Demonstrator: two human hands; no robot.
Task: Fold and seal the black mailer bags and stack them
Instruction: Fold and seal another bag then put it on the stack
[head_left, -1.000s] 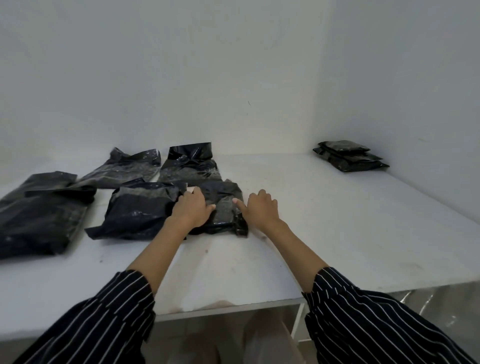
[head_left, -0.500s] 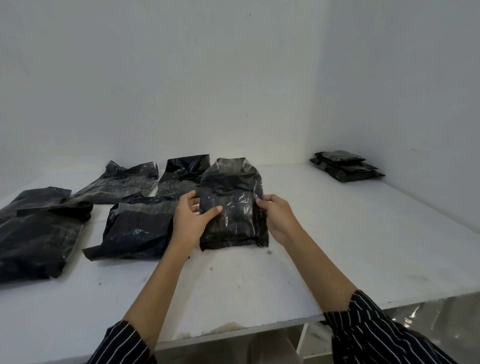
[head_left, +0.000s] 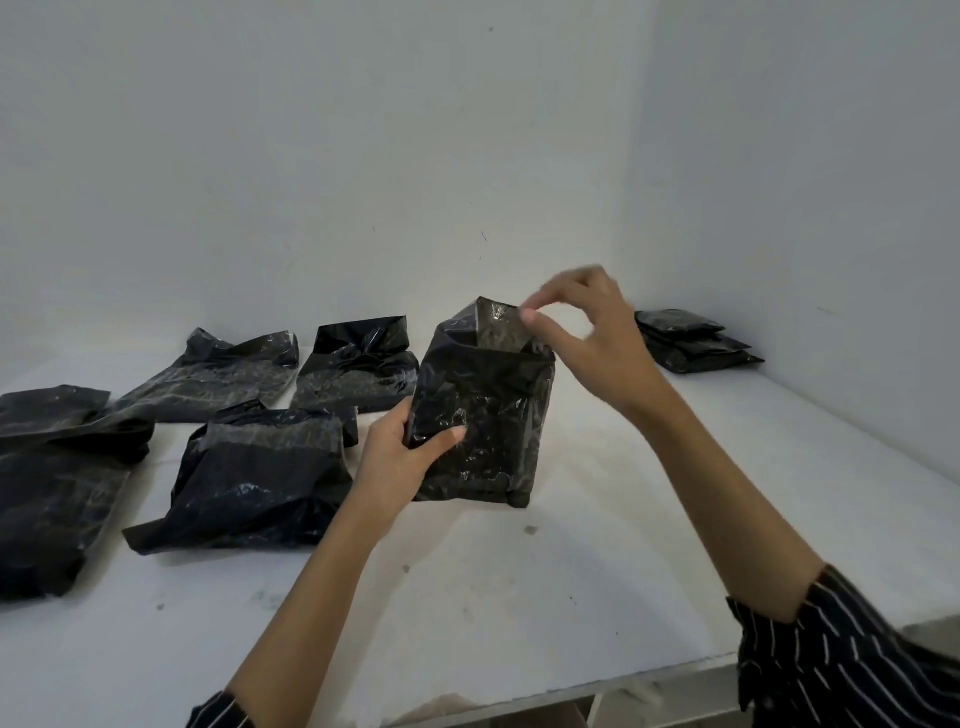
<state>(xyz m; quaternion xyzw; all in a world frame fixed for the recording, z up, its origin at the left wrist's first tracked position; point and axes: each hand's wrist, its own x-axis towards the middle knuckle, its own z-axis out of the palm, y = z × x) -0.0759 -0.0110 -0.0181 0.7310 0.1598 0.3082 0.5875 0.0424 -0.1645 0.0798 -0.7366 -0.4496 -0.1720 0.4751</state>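
One upright black mailer bag, left hand gripping side, right hand pinching its top

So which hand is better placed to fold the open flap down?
Right: the right hand hovers at the flap, though blurred; the left hand grips the mailer bag low down, steadying it.

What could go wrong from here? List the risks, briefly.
1. The bag stands on end on the table, gripped only low on one side by the left hand; a tug at the top may tip or crumple it.
2. The right hand is blurred at the flap, its hold unclear; the flap could slip or seal crooked.
3. An unsealed bag lies right beside the left hand and may get knocked.
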